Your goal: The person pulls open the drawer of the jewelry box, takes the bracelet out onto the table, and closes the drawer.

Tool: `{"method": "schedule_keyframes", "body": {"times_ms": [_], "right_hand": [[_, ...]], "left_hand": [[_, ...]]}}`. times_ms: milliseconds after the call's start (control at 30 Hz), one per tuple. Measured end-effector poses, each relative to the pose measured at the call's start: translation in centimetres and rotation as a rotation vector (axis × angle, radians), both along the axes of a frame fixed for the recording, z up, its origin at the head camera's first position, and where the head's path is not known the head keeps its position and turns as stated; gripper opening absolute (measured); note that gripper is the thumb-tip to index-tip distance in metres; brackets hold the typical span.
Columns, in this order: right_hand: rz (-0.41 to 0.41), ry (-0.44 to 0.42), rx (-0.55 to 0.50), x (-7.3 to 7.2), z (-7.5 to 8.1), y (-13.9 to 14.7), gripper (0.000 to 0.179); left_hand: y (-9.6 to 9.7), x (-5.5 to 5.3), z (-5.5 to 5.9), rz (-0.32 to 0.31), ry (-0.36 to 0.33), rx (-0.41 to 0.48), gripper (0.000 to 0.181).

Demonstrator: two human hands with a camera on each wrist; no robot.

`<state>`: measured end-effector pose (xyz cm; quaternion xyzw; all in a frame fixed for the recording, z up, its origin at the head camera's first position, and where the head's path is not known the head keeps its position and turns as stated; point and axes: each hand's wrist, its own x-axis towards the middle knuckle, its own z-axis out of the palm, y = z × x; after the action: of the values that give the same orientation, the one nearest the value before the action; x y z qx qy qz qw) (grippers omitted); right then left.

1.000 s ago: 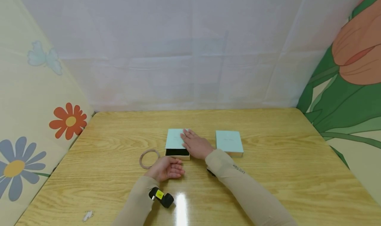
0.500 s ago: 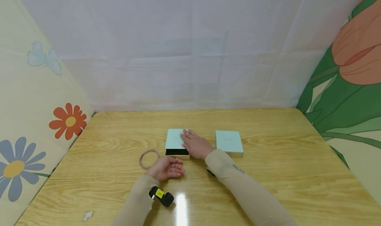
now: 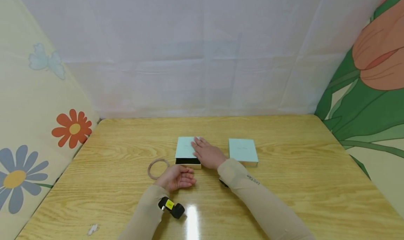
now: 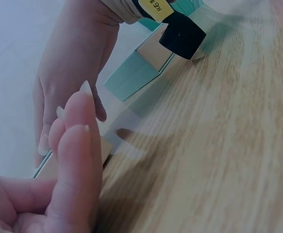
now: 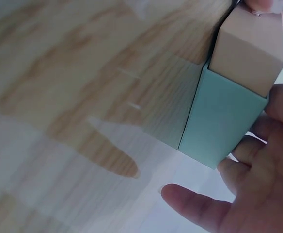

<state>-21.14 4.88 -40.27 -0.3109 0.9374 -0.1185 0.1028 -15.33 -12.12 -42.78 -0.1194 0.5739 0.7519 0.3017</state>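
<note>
A white cloth (image 3: 202, 50) fills the upper frame, above the wood-grained tabletop (image 3: 290, 187). A flowered panel (image 3: 22, 103) lines the left edge, and a tulip panel (image 3: 369, 103) the right. At the centre, the right hand (image 3: 208, 153) lies flat, fingers straight, covering part of a pale blue box (image 3: 184, 147). Below, the left hand (image 3: 176, 178) is relaxed and grips nothing, fingertips by the box's partly open drawer (image 3: 183, 166). A second box (image 3: 242, 150) sits right of centre, a bangle (image 3: 149, 169) left, partly behind the left hand; a white scrap (image 3: 93, 229) lies lower left. Since one second ago, the drawer has slid slightly inward.
</note>
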Motion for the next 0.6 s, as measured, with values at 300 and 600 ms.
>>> {"method": "schedule_keyframes", "body": {"times_ms": [300,600], "right_hand": [[-0.002,0.009,0.007,0.03,-0.08,-0.03,0.050],[-0.003,0.012,0.019,-0.06,-0.12,-0.08,0.050]], "left_hand": [[0.00,-0.17,-0.02,-0.002,-0.007,-0.001,0.028],[0.01,-0.31,0.02,0.000,-0.004,-0.007,0.028]]}}
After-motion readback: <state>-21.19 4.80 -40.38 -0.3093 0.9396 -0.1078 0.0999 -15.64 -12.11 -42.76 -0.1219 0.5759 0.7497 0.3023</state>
